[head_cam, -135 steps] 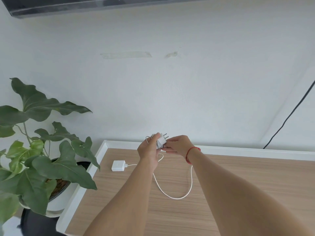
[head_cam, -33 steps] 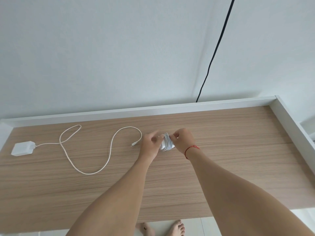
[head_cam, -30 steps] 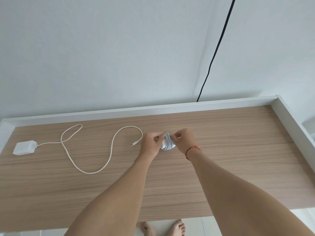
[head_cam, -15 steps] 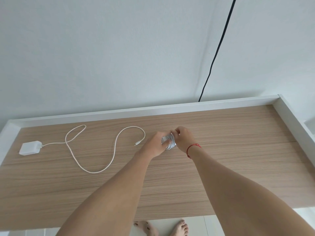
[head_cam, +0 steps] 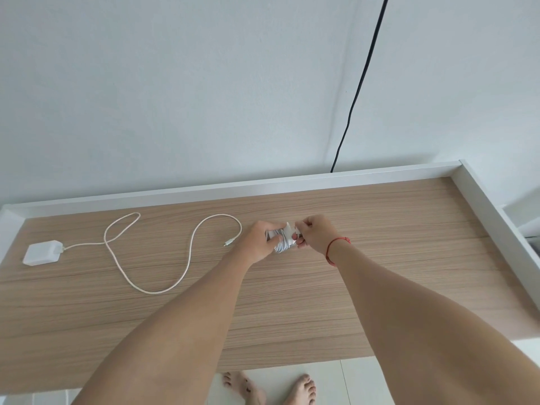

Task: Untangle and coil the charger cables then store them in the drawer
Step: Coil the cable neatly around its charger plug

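Coiled charger [head_cam: 281,242] sits between both hands near the middle of the tabletop [head_cam: 409,258], low over the wood or resting on it, can't tell which. Only 1 view, head cam. Left hand [head_cam: 257,242] is wrapped round the bundle's left side, fingers curled over the white turns; right hand [head_cam: 317,233] pinches its right end w/ thumb and fingertips, red string [head_cam: 336,248] on that wrist. Wraps run roughly front-to-back, so the bundle's long axis lies left-right, hand to hand. Looks like the last turn is being tucked or tightened, so this 1 is nearly done. 2nd cable [head_cam: 163,255] lies loose to the left, well apart from the bundle: its free plug end [head_cam: 228,242] is just beside the left hand, its white adapter block [head_cam: 42,252] at the far left edge. It snakes in 2 open bends w/ 1 crossing near the block, overall stretched left-right. So left hand is clearly nearer for the next pickup, probably at the plug end. No drawer visible; it's presumably below the top, out of frame. Black cord [head_cam: 359,83] on the wall isn't involved.
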Tool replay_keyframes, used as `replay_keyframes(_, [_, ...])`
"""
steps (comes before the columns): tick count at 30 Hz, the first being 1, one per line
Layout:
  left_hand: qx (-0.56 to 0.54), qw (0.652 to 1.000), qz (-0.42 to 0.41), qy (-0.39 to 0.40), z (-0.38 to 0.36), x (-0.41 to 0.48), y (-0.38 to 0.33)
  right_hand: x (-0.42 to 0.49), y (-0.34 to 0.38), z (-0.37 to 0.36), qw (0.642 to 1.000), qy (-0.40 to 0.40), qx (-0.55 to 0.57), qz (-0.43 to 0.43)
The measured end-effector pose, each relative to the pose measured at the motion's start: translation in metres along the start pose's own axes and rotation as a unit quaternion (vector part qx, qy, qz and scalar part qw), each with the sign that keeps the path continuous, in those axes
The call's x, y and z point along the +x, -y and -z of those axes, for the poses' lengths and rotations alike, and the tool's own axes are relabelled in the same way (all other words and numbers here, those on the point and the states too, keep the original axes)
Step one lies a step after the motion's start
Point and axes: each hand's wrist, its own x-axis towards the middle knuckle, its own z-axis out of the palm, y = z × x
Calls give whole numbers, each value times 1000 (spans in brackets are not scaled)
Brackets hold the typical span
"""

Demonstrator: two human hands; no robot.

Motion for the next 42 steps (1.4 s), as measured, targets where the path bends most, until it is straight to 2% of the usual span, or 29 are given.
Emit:
replay_keyframes(4, [-5, 1000, -12, 13, -4, -3, -10, 1, -2, -5, 1000, -1, 23, -11])
replay_keyframes(8, [-8, 1000, 10, 12, -9, -1, -10, 0, -8, -11, 996, -45, 71, -1])
replay_keyframes(11, [-8, 1000, -2, 11, -8, 0, -10, 0, -9, -14, 994, -64, 94, 4])
replay_keyframes(17, [-3, 1000, -3, 7, -11, 2, -2, 2, -14, -15, 989, -101, 103, -15])
replay_keyframes(27, [-24, 1000, -3, -7, -19, 5, 8, 10, -21, -16, 986, -86, 135, -44])
replay_keyframes(33, [-22, 1000, 1, -7, -20, 7, 8, 8, -21, -17, 997, -58, 45, -14])
replay_keyframes(42, [-58, 997, 34, -28, -20, 8, 9, 4, -16, -19, 999, -41, -32, 16])
